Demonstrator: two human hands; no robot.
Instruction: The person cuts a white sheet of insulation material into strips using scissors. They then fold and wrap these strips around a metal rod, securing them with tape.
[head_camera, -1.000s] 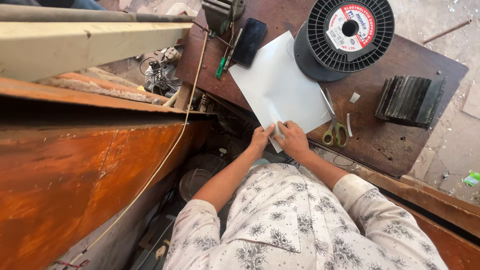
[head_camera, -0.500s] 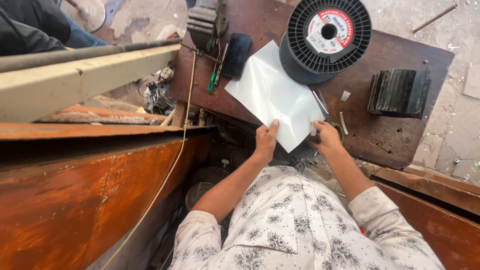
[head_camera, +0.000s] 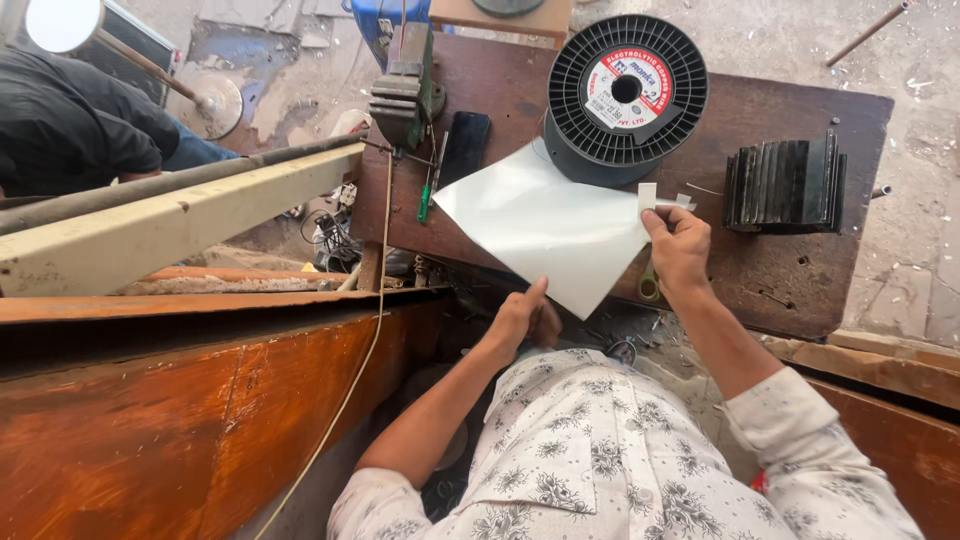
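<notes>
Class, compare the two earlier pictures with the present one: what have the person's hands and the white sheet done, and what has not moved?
The right hand has moved away from the left along the white sheet and now pinches a small white strip at its far edge. The left hand keeps hold of the near edge. The black wire spool, the dark stack of plates and the wooden table stayed put.
</notes>
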